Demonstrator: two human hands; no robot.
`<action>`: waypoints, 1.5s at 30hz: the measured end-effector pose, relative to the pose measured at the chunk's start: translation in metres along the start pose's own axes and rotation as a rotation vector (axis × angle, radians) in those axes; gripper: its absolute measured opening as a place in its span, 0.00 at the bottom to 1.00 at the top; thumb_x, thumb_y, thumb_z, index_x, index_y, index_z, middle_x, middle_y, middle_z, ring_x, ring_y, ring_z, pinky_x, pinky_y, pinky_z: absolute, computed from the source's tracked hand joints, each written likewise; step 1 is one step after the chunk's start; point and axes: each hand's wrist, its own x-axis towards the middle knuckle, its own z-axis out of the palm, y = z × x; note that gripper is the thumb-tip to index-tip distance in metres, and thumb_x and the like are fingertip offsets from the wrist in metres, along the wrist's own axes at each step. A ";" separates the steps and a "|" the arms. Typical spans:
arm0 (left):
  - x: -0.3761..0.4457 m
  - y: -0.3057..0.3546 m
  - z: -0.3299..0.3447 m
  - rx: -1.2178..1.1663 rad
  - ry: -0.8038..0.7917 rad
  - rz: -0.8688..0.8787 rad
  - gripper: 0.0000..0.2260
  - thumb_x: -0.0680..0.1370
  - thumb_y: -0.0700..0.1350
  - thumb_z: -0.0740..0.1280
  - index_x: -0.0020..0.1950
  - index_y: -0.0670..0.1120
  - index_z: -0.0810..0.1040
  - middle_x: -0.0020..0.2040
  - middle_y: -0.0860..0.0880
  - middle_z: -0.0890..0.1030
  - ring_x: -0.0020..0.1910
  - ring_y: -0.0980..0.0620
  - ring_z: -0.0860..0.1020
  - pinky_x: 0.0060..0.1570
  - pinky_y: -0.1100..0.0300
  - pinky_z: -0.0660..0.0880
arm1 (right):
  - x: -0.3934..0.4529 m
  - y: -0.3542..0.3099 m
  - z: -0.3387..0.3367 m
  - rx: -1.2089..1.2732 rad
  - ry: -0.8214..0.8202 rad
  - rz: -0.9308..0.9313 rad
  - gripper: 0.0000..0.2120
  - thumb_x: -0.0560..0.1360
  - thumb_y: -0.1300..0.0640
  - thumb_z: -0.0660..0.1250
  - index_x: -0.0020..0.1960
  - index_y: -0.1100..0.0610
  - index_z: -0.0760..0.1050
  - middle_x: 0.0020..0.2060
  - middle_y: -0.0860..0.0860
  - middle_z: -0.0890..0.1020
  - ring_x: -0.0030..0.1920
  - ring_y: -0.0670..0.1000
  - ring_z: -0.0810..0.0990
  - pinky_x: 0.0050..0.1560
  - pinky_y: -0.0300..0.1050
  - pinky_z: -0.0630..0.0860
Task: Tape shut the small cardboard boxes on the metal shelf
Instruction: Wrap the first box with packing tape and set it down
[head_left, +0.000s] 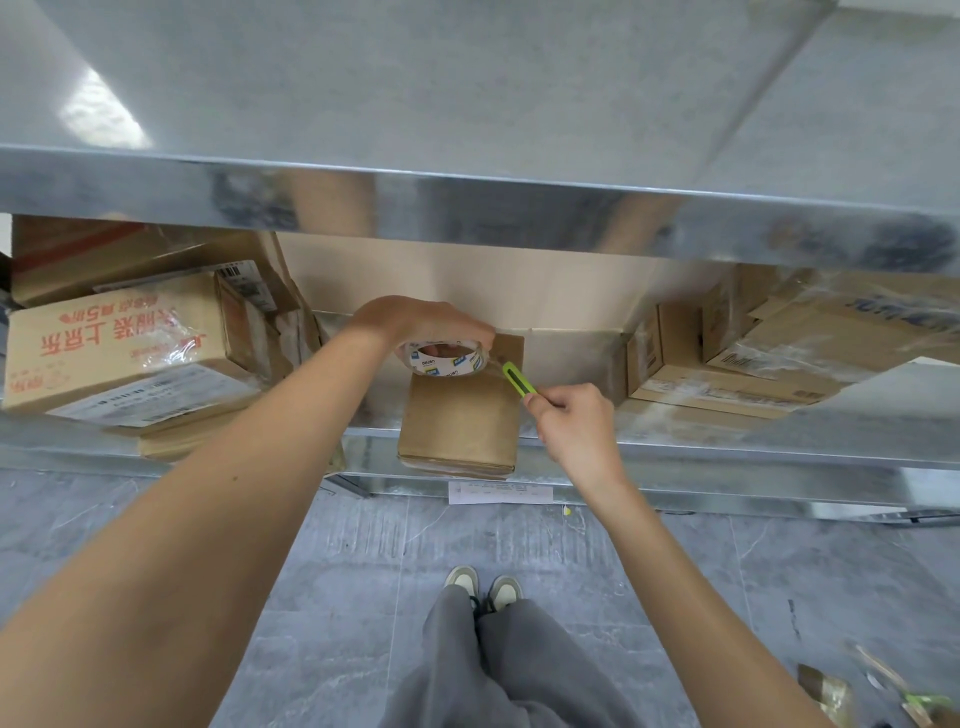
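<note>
Where grey floor tiles meet it, a shiny metal shelf

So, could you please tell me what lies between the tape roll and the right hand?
The head view shows a green cutter, held by the right hand, its tip reaching the tape roll.
</note>
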 end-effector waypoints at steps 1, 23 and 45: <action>-0.001 0.000 0.000 -0.007 -0.007 0.000 0.20 0.56 0.65 0.71 0.40 0.54 0.83 0.35 0.51 0.81 0.29 0.52 0.78 0.30 0.63 0.76 | 0.000 -0.001 0.001 0.001 0.000 0.008 0.19 0.76 0.57 0.66 0.31 0.68 0.70 0.24 0.55 0.66 0.28 0.52 0.63 0.32 0.45 0.61; -0.067 -0.023 0.043 -0.466 0.248 0.418 0.10 0.73 0.47 0.67 0.48 0.46 0.85 0.47 0.48 0.84 0.48 0.56 0.79 0.48 0.66 0.73 | 0.032 0.082 0.003 -0.629 0.093 -0.025 0.10 0.80 0.64 0.58 0.60 0.63 0.72 0.51 0.60 0.78 0.48 0.62 0.77 0.42 0.50 0.73; -0.138 0.014 0.102 -0.900 0.385 0.677 0.12 0.74 0.48 0.63 0.55 0.50 0.79 0.52 0.50 0.82 0.54 0.51 0.80 0.56 0.59 0.74 | -0.020 -0.063 -0.053 0.288 -0.008 -0.241 0.09 0.72 0.66 0.72 0.40 0.52 0.80 0.36 0.49 0.84 0.40 0.52 0.84 0.49 0.48 0.80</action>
